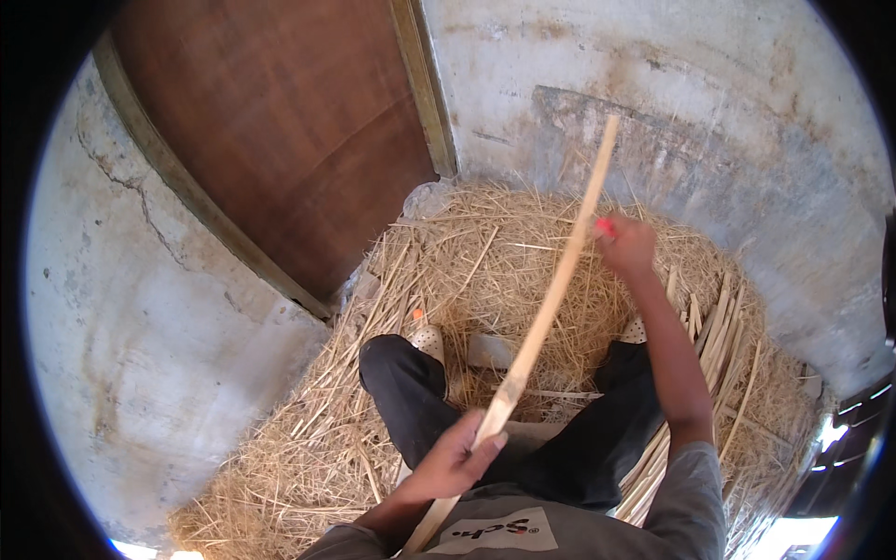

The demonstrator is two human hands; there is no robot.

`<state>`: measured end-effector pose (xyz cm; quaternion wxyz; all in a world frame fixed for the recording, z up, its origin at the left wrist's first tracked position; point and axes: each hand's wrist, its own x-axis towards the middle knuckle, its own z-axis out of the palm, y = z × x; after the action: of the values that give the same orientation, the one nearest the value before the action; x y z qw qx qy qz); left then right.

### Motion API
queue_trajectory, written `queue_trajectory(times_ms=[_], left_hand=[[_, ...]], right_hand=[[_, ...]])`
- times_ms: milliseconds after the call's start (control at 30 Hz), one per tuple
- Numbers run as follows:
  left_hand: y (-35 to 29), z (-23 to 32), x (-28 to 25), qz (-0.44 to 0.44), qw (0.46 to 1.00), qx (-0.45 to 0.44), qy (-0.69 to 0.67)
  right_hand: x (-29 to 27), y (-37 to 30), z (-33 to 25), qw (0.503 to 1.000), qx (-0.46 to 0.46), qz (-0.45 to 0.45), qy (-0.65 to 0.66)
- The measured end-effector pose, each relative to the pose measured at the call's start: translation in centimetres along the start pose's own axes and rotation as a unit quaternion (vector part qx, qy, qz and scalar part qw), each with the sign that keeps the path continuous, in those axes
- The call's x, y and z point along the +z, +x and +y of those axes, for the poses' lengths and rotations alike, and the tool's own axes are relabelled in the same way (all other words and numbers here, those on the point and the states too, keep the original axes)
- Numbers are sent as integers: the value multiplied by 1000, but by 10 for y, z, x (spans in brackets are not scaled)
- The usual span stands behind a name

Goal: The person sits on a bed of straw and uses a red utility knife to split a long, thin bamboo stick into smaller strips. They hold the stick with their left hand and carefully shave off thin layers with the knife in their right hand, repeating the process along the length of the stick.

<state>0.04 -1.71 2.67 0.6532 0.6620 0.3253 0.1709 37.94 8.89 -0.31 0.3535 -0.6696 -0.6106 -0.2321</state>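
A long pale bamboo strip slants from my lap up toward the far wall, with a darker node partway along it. My left hand is closed round its lower part, thumb on top. Farther up, my right hand is closed on a small red-handled tool right beside the strip's upper part. Motion blurs that hand, and the tool's working end cannot be made out.
Straw and shavings cover the floor around my feet. Split strips lie in a bundle at right. A greyish block sits between my shoes. Beyond are a brown door and stained walls.
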Motion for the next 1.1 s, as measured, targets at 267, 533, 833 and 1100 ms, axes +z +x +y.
queue_trajectory(times_ms=[267, 533, 833, 1100], left_hand=[[-21, -4, 0, -57, 997, -55, 15], [-66, -24, -7, -151, 982, -107, -36], [4, -13, -18, 41, 997, -23, -67], [35, -4, -14, 49, 992, 9, -112]], right_hand=[[-2, 10, 54, 995, 76, 15, -69], [-9, 1, 125, 930, 365, 29, -15], [-18, -34, -29, 967, 139, -156, 145], [-13, -63, -98, 980, -76, -114, 141]])
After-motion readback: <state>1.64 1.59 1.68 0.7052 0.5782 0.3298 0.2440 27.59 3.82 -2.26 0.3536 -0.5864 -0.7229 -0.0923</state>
